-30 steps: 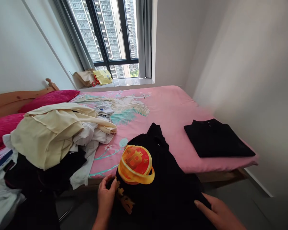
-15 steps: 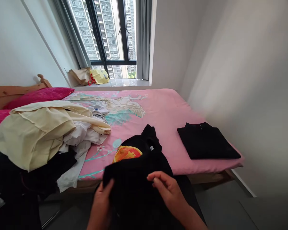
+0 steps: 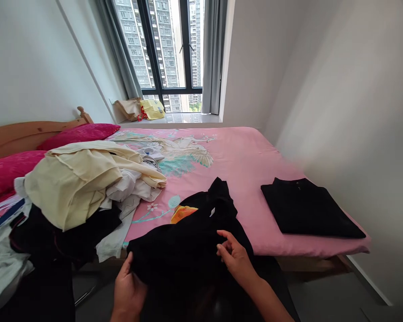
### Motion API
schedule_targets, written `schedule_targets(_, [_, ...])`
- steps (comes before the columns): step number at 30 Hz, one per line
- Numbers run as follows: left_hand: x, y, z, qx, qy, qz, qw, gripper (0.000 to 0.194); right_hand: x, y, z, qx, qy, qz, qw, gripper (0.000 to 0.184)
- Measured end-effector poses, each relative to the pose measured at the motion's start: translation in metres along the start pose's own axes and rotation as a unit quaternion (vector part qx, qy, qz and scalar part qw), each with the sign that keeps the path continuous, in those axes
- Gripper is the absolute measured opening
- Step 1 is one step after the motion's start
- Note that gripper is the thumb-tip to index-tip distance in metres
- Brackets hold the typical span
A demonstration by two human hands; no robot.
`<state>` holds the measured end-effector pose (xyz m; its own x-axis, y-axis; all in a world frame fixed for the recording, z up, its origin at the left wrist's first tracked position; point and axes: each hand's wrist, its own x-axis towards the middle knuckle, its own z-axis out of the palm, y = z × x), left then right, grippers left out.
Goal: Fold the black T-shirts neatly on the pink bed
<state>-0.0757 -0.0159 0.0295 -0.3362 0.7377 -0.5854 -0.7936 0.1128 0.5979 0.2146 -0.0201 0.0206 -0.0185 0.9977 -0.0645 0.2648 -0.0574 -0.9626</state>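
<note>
Black shirt (image 3: 184,255): left hand (image 3: 129,288) pinches its edge; right hand (image 3: 237,259), half-open over it, grips no visible cloth; tautness between them should limit creases.

The left hand (image 3: 129,286) is bare, with a rounded thumb (image 3: 129,260), a full pad at the thumb's base and a bare wrist (image 3: 123,314) just below, cut off by the lower edge of view. The right hand (image 3: 237,259) is bare too, its fingers (image 3: 227,235) slim and round-tipped. Below and to the right of it, a narrow, uncovered wrist runs into a smooth, bare forearm (image 3: 271,300), which thickens gradually down to the lower edge.
</note>
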Motion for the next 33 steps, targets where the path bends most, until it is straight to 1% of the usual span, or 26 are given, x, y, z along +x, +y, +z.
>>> schedule_targets(1, [-0.004, 0.001, 0.000, -0.006, -0.005, -0.008, 1.000, 0.040, 0.007, -0.005, 0.006, 0.007, -0.021, 0.016, 1.000, 0.044])
schedule_targets(2, [-0.007, 0.001, 0.000, -0.009, -0.007, -0.002, 1.000, 0.039, 0.014, -0.010, 0.012, 0.012, -0.047, 0.037, 0.998, 0.050])
schedule_targets(4, [-0.013, 0.001, -0.002, -0.004, 0.003, 0.047, 0.999, 0.039, 0.026, -0.018, 0.023, 0.018, -0.112, 0.087, 0.990, 0.062])
schedule_targets(6, [-0.016, 0.001, -0.006, 0.007, 0.021, 0.100, 0.995, 0.044, 0.035, -0.023, 0.031, 0.035, -0.163, 0.129, 0.977, 0.063])
schedule_targets(7, [-0.016, 0.000, -0.008, 0.010, 0.023, 0.115, 0.993, 0.045, 0.037, -0.025, 0.031, 0.058, -0.165, 0.137, 0.975, 0.058])
schedule_targets(8, [-0.015, -0.001, -0.010, 0.015, 0.018, 0.120, 0.992, 0.046, 0.038, -0.028, 0.029, 0.089, -0.147, 0.133, 0.976, 0.051])
schedule_targets(9, [-0.013, -0.001, -0.012, 0.025, 0.008, 0.114, 0.993, 0.045, 0.038, -0.031, 0.024, 0.126, -0.117, 0.119, 0.978, 0.044])
schedule_targets(11, [-0.008, -0.003, -0.014, 0.053, -0.007, 0.086, 0.995, 0.039, 0.037, -0.039, 0.009, 0.192, -0.051, 0.081, 0.977, 0.034])
schedule_targets(14, [0.002, -0.006, -0.018, 0.078, -0.023, 0.014, 0.997, 0.022, 0.036, -0.054, -0.020, 0.228, 0.009, 0.041, 0.973, 0.032])
schedule_targets(15, [0.005, -0.008, -0.018, 0.082, -0.033, -0.012, 0.996, 0.019, 0.037, -0.059, -0.027, 0.230, 0.022, 0.035, 0.972, 0.031])
schedule_targets(17, [0.007, -0.011, -0.019, 0.105, -0.063, -0.046, 0.991, 0.018, 0.038, -0.068, -0.036, 0.234, 0.040, 0.023, 0.971, 0.031])
schedule_targets(19, [0.004, -0.015, -0.018, 0.143, -0.094, -0.043, 0.984, 0.023, 0.040, -0.074, -0.037, 0.238, 0.050, 0.015, 0.970, 0.030])
schedule_targets(21, [-0.002, -0.021, -0.013, 0.182, -0.116, -0.003, 0.976, 0.035, 0.040, -0.080, -0.032, 0.244, 0.051, 0.013, 0.968, 0.030])
schedule_targets(23, [-0.008, -0.030, -0.007, 0.237, -0.133, 0.050, 0.961, 0.045, 0.039, -0.085, -0.025, 0.249, 0.043, 0.010, 0.968, 0.030])
schedule_targets(24, [-0.011, -0.035, -0.003, 0.270, -0.144, 0.079, 0.949, 0.048, 0.037, -0.088, -0.022, 0.251, 0.036, 0.007, 0.967, 0.029])
schedule_targets(26, [-0.015, -0.049, 0.002, 0.346, -0.169, 0.125, 0.915, 0.051, 0.034, -0.093, -0.019, 0.256, 0.024, -0.001, 0.966, 0.029])
schedule_targets(28, [-0.015, -0.063, 0.004, 0.416, -0.192, 0.151, 0.876, 0.057, 0.032, -0.098, -0.020, 0.263, 0.025, -0.010, 0.964, 0.028])
schedule_targets(30, [-0.012, -0.075, 0.004, 0.463, -0.200, 0.162, 0.848, 0.062, 0.030, -0.103, -0.026, 0.271, 0.029, -0.016, 0.962, 0.028])
schedule_targets(31, [-0.010, -0.079, 0.004, 0.475, -0.197, 0.168, 0.841, 0.063, 0.030, -0.105, -0.029, 0.277, 0.028, -0.016, 0.960, 0.027])
schedule_targets(33, [-0.007, -0.082, 0.006, 0.475, -0.188, 0.188, 0.839, 0.058, 0.031, -0.109, -0.037, 0.292, 0.019, -0.012, 0.956, 0.027])
